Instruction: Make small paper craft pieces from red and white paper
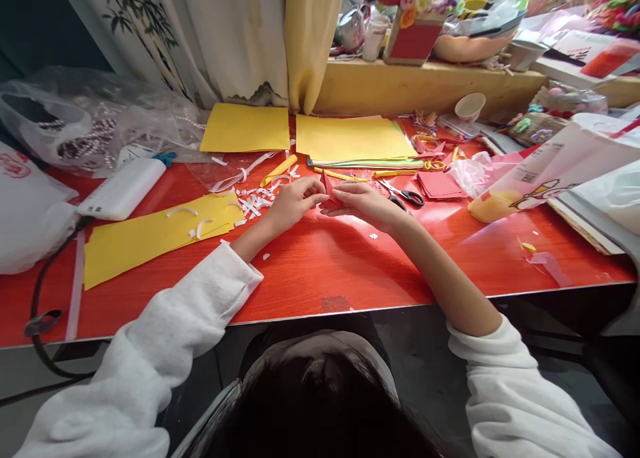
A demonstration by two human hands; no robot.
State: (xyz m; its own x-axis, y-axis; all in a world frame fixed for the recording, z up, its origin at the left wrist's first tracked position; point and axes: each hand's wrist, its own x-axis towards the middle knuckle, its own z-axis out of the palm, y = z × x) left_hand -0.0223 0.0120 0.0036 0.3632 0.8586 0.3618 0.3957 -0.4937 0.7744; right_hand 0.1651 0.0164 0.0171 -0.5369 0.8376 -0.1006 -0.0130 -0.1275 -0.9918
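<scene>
Between my two hands, above the red table (300, 271), is a small folded piece of red paper (329, 183) with a pointed tip standing up. My left hand (296, 201) pinches its left side with thumb and fingers. From the right, my right hand (364, 203) grips the other side, its fingers closed on the paper. The lower part of the fold is hidden behind my fingers. Just beyond my right hand lie scissors (400, 193) with black handles, and a stack of red paper squares (441, 185) sits to their right.
Yellow sheets (353, 138) lie at the back, yellow strips (150, 235) at the left. White paper scraps (257, 201) are scattered near my left hand. A white power strip (123, 188) with a black cable is at the left. A tilted plastic cup (530, 171) stands at the right.
</scene>
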